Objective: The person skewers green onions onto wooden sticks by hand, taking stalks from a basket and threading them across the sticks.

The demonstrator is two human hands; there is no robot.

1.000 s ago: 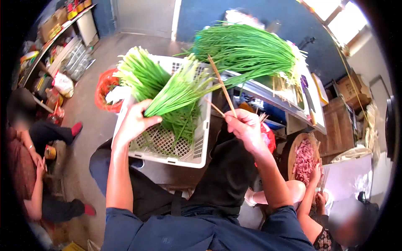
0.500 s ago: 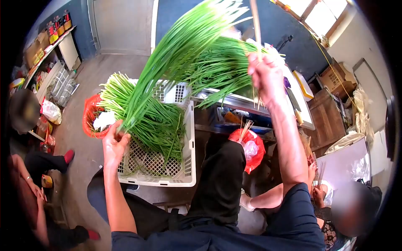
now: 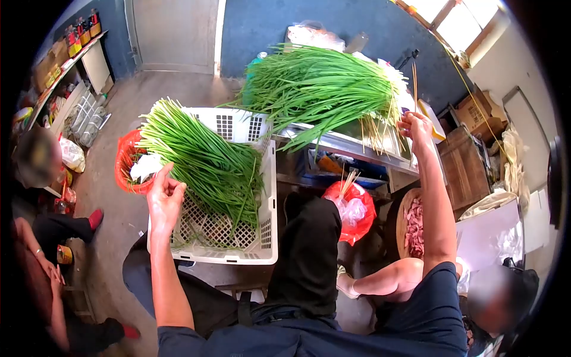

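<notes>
We've got a red basket (image 3: 123, 160) over on the left, then our left hand (image 3: 165, 193), loosely open by the green stalks (image 3: 202, 160) lying in the white crate (image 3: 270, 196). Next over there's a big leafy pile (image 3: 321, 89) on the table (image 3: 357, 149), with a red bag (image 3: 369, 208) lower down. Our right hand (image 3: 414, 128) is pinching some thin sticks (image 3: 415, 86), pretty much upright, just right of that pile.

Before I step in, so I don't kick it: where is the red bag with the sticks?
In the head view, the red bag is right of centre, beside the person's right knee, with the white basket off to its left.
</notes>
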